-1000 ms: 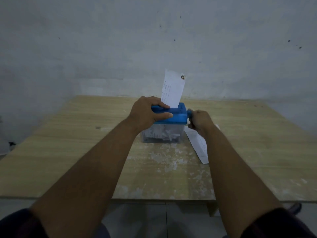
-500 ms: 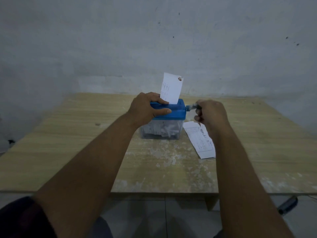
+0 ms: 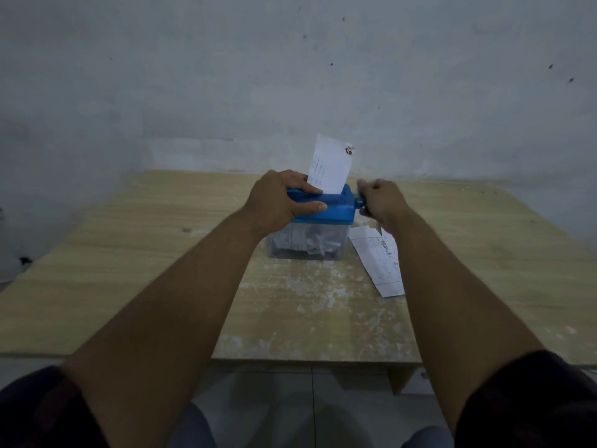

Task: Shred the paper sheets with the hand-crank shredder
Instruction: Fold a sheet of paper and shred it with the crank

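blue-lidded shredder (image 3: pixel 336 210) | clear bin, shreds inside | white sheet (image 3: pixel 329 166) upright in slot

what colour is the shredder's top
Blue; the shredder top sits over a clear bin, best seen in the head view.

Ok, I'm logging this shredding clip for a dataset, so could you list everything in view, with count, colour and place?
shredder: 1, blue top on a clear bin, middle of the table
sheet in the slot: 1, white, standing up out of the shredder's top
loose sheet: at least 1, white with print, flat on the table right of the shredder
shreds: many, white, inside the bin
table: 1, light wood with pale scuffs, against the wall
wall: 1, grey, behind the table
floor: grey tiles, below the table's near edge
left hand: 1, grips the shredder's top
right hand: 1, grips the crank at the shredder's right end
sleeves: 2, dark, bottom corners
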`<state>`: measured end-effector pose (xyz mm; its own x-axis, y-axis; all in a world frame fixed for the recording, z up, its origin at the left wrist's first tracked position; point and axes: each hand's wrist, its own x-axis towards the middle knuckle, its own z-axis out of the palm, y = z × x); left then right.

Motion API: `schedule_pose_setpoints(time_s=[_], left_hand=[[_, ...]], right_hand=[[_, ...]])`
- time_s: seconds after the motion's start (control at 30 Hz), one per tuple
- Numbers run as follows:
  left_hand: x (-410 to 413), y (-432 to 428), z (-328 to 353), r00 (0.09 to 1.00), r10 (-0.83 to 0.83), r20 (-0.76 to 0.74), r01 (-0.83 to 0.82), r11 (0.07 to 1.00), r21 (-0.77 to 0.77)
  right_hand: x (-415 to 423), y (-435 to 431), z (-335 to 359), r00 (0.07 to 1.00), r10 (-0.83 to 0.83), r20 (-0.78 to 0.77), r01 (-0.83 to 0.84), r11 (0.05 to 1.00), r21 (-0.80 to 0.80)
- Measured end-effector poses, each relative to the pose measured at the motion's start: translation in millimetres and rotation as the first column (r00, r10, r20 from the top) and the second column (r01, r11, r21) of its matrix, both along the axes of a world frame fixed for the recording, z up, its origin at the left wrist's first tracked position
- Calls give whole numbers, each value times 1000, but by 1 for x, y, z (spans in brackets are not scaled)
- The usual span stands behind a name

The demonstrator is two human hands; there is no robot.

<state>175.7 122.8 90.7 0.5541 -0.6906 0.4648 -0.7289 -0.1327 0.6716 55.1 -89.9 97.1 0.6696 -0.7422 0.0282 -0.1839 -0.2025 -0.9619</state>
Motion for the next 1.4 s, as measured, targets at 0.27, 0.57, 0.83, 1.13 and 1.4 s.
schedule_pose_setpoints(time_s=[0.27, 0.57, 0.83, 1.13, 1.4], left_hand=[[-1, -2, -4, 1000, 28, 3, -28, 1000, -14], [1, -2, -3, 1000, 22, 18, -21, 1000, -9], [2, -1, 1, 999, 14, 33, -14, 1000, 20], [2, -1, -3, 1000, 10, 18, -10, 1000, -4], [-2, -1, -4, 999, 34, 21, -33, 999, -16]], right_hand=[[-34, 32, -58, 994, -101, -42, 104, 990, 98], [-73, 55, -3, 979, -135, 149, 112, 982, 154], [-46, 28, 45, 983, -16, 181, 7, 999, 52], [-9, 15, 17, 998, -57, 8, 58, 998, -36], [-39, 32, -40, 984, -56, -167, 56, 998, -1]])
